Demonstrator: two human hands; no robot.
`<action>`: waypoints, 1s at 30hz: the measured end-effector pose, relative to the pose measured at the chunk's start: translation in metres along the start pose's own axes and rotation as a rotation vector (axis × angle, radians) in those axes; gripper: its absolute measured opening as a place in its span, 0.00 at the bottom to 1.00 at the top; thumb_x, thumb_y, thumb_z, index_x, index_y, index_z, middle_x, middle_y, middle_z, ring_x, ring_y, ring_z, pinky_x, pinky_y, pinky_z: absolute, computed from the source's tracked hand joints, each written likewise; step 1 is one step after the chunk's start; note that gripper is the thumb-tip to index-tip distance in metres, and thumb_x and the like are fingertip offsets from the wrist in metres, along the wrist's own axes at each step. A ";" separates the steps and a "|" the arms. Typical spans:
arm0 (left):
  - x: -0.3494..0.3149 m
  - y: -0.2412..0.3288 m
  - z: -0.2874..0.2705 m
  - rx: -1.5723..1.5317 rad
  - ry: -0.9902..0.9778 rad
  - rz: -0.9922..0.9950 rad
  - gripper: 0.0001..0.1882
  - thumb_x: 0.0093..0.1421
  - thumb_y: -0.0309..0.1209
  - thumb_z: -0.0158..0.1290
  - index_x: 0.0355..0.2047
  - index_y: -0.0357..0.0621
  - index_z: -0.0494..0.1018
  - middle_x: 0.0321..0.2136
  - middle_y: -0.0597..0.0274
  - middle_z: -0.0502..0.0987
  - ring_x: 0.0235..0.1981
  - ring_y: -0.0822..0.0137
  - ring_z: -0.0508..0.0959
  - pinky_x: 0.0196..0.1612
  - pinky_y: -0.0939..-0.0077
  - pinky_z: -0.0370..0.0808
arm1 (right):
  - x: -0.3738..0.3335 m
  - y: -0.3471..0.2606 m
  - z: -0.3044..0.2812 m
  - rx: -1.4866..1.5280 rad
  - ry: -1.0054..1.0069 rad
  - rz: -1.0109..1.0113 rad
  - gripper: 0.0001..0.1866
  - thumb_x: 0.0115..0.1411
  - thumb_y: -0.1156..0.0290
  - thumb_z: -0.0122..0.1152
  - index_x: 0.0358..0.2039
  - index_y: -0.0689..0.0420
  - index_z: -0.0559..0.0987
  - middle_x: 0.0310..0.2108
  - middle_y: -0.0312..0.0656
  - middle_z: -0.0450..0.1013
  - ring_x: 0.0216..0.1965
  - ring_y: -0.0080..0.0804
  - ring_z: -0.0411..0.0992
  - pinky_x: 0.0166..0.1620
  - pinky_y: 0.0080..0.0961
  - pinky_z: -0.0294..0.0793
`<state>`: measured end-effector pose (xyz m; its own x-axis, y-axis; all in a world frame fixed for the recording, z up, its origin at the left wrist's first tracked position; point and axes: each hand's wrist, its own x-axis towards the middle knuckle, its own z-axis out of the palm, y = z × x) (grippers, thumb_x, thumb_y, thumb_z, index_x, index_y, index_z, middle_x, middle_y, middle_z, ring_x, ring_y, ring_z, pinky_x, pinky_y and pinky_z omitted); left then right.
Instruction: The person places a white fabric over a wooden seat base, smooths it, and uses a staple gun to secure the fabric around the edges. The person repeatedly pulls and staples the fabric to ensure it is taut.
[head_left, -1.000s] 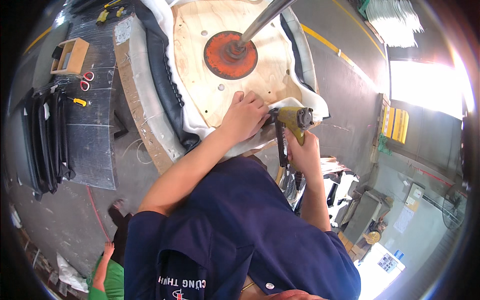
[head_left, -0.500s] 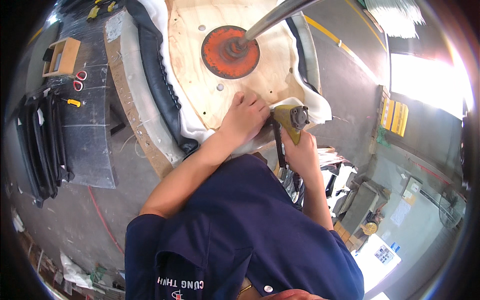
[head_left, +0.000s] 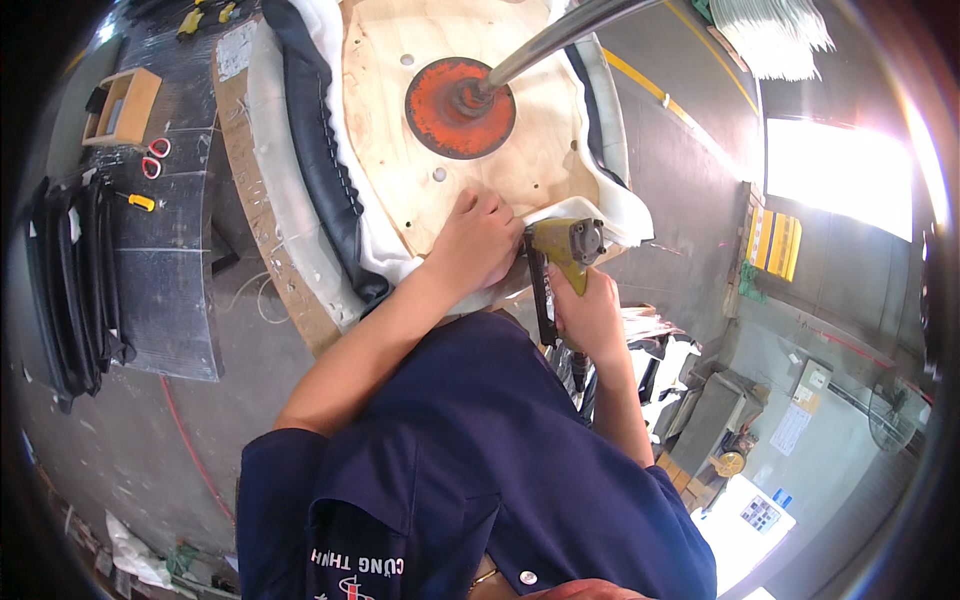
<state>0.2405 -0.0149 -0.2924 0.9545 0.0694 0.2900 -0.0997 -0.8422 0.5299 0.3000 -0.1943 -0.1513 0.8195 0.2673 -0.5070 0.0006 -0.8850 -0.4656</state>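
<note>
Plywood seat base (head_left: 500,160), round-cornered and pale, fills the upper middle of the frame, lying flat with an orange-red disc (head_left: 460,107) bolted at its centre and a bent steel tube (head_left: 560,40) rising from that disc toward the top edge. White padding fabric (head_left: 600,215) is wrapped over the board's lower right rim, and a black upholstery edge (head_left: 320,160) with stitching curves along its left side. The left hand (head_left: 478,245) lies palm down on the board's lower edge, fingers curled and pressing the white fabric against the wood. Just to its right, the right hand (head_left: 590,318) is closed around the grip of a yellow-green pneumatic stapler (head_left: 565,245), whose head touches the fabric at the board's rim, right beside the left hand's knuckles. A dark blue shirt (head_left: 480,470) covers the lower middle of the frame. At the upper left, a dark workbench (head_left: 165,270) carries a small wooden box (head_left: 125,105), red-handled scissors (head_left: 153,158) and a yellow-handled tool (head_left: 138,201), all well apart from the hands. Black strips (head_left: 70,290) hang at the far left.
</note>
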 end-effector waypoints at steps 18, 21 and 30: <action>-0.007 -0.009 -0.026 -0.053 -0.089 -0.018 0.05 0.63 0.35 0.67 0.35 0.50 0.87 0.36 0.67 0.86 0.51 0.61 0.80 0.61 0.59 0.69 | -0.011 -0.021 0.010 -0.079 -0.003 -0.037 0.25 0.75 0.56 0.66 0.43 0.74 0.86 0.36 0.71 0.84 0.45 0.71 0.85 0.52 0.53 0.82; -0.013 -0.009 -0.035 -0.046 -0.145 -0.042 0.04 0.64 0.34 0.67 0.35 0.50 0.86 0.35 0.66 0.87 0.50 0.60 0.81 0.61 0.59 0.70 | -0.016 -0.022 0.012 -0.050 -0.035 -0.006 0.25 0.74 0.57 0.66 0.43 0.74 0.86 0.36 0.72 0.84 0.46 0.72 0.84 0.52 0.54 0.82; -0.018 -0.017 -0.046 -0.126 -0.138 -0.027 0.03 0.63 0.33 0.68 0.35 0.49 0.86 0.34 0.64 0.86 0.47 0.59 0.81 0.58 0.60 0.71 | -0.028 -0.033 0.022 -0.029 -0.014 -0.014 0.24 0.74 0.57 0.67 0.43 0.73 0.86 0.36 0.72 0.83 0.46 0.73 0.84 0.50 0.55 0.83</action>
<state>0.2118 0.0228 -0.2700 0.9859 0.0098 0.1669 -0.0997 -0.7669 0.6340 0.2644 -0.1642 -0.1380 0.8113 0.2845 -0.5107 0.0284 -0.8917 -0.4517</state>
